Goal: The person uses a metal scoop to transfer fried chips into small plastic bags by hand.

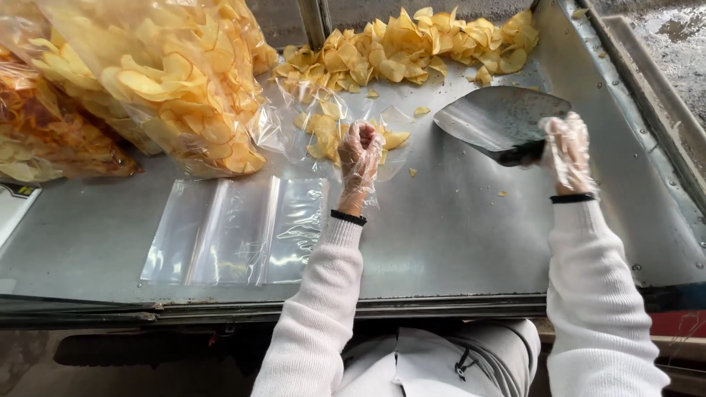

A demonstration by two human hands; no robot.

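A stack of flat clear plastic bags [235, 229] lay nearest on the grey metal tray [456, 228]. The gloved left hand [359, 156] was clenched on a clear bag holding some yellow chips [327, 129] (its mouth could sag shut, spilling chips). The gloved right hand [566, 151], wrist raised, gripped a metal scoop [500, 117] short of the loose chip pile [412, 44].

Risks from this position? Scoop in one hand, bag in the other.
1. The left hand pinches the thin clear bag by one bunched spot, so its mouth may sag shut and chips could spill.
2. The metal scoop in the right hand is wide next to that bag; pouring may scatter chips onto the steel tray.
3. Loose plastic gloves might slip.
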